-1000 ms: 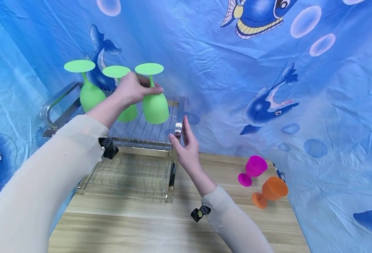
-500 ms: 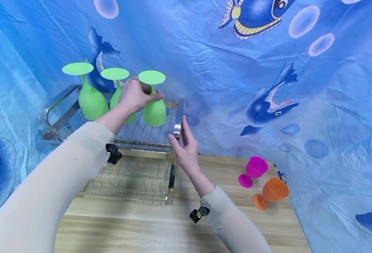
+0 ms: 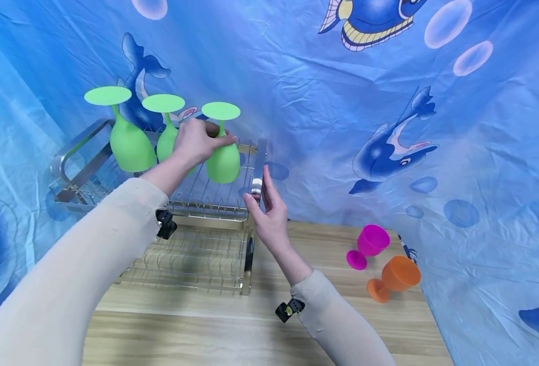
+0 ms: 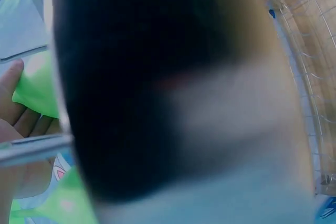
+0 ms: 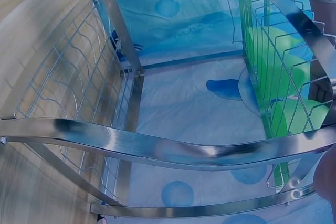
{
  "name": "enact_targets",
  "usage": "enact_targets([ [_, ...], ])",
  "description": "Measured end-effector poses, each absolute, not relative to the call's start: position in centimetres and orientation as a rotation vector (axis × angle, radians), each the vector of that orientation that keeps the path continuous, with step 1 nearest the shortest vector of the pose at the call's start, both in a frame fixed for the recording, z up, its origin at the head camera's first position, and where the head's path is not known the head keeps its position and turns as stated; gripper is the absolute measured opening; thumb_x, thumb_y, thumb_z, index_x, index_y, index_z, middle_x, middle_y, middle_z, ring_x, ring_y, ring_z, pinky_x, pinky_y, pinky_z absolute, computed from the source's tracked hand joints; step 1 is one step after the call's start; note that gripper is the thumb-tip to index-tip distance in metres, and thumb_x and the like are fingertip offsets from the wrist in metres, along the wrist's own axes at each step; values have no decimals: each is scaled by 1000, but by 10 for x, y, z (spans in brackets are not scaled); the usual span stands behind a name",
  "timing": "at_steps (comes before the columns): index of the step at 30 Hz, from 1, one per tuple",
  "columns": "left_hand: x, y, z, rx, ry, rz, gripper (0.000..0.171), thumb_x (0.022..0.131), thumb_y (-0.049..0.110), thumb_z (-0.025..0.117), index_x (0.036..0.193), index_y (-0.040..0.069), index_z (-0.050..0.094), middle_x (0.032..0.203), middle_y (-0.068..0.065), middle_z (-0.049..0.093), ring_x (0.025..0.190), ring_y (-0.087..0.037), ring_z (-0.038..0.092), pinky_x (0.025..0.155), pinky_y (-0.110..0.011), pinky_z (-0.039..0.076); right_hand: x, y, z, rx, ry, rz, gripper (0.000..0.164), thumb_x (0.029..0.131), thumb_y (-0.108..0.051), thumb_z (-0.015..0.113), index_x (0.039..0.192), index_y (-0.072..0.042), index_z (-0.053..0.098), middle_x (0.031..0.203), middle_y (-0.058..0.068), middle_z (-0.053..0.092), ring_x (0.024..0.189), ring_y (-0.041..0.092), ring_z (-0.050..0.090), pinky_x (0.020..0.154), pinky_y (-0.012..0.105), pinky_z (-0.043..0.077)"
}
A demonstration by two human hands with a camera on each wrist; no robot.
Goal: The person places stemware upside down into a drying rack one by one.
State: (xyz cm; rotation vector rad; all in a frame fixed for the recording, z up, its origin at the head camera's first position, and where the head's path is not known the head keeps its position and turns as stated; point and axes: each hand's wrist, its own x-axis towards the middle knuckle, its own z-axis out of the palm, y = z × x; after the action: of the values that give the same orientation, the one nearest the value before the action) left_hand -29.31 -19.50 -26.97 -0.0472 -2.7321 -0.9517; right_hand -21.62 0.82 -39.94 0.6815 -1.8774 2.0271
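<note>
My left hand pinches the stem of a green goblet, which is upside down at the right part of the dish rack's upper tier. Two more upturned green goblets stand to its left: one at the far left, the other partly hidden behind my left hand. The metal two-tier dish rack has my right hand at its right side frame, thumb at the front and straight fingers along the outer side. In the left wrist view, a large dark blur covers the middle; fingers touch a green goblet bowl.
A magenta goblet and an orange goblet lie tipped on the wooden table at the right. The rack's lower tier has wire dividers. A blue curtain with sea creatures hangs behind and at both sides.
The held goblet and my left hand have come down slightly, and the goblet stands more upright. My right hand has stayed at the rack's side. The view has shifted a little.
</note>
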Motion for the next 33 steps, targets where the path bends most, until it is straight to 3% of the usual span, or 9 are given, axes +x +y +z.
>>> enact_targets([
  [6,-290,-198,-273,-71,-2725,-988,54,95,59,76,119,11,81,129,-14,76,124,-36,67,98,-53,56,-215,7,-400,679,-1869,2036,79,102,-4,71,169,-10,28,175,10,27,109,14,65,108,29,55],
  [14,-278,-207,-265,-77,-2749,-1073,79,92,64,76,151,13,62,152,-13,62,144,-34,55,117,-54,47,-212,5,-400,683,-1871,2022,79,103,-5,70,169,-10,28,175,10,28,107,15,65,105,29,57],
  [20,-258,-214,-256,-137,-2779,-1028,77,94,64,74,152,15,62,153,-12,62,140,-35,58,112,-56,51,-212,6,-401,668,-1881,1977,78,103,-7,70,169,-13,29,161,14,50,100,13,62,89,21,60],
  [25,-234,-222,-254,-201,-2802,-993,75,95,60,76,153,15,61,154,-11,61,138,-39,59,111,-58,51,-214,7,-400,683,-1894,1956,78,103,-8,71,169,-13,29,171,6,37,101,14,65,94,26,61],
  [27,-223,-224,-255,-251,-2796,-952,72,95,56,78,151,14,62,149,-11,65,128,-38,65,103,-55,54,-214,8,-399,691,-1905,1939,78,103,-8,71,169,-12,29,173,5,32,103,16,66,97,28,61],
  [29,-214,-227,-257,-307,-2789,-883,68,95,53,79,149,13,65,133,-13,73,107,-35,68,85,-48,55,-215,9,-399,699,-1915,1924,78,103,-8,72,169,-11,29,174,8,30,107,23,68,102,29,59],
  [31,-204,-230,-258,-346,-2793,-810,67,95,51,80,148,12,66,116,-15,75,89,-31,61,72,-44,47,-216,11,-398,717,-1928,1903,79,103,-8,72,169,-9,29,175,10,28,119,30,68,111,29,53],
  [33,-195,-235,-258,-364,-2813,-762,68,95,53,80,148,12,65,111,-15,74,85,-30,58,70,-43,44,-216,13,-397,743,-1933,1887,79,102,-6,73,168,-7,29,174,14,27,125,40,66,119,30,45],
])
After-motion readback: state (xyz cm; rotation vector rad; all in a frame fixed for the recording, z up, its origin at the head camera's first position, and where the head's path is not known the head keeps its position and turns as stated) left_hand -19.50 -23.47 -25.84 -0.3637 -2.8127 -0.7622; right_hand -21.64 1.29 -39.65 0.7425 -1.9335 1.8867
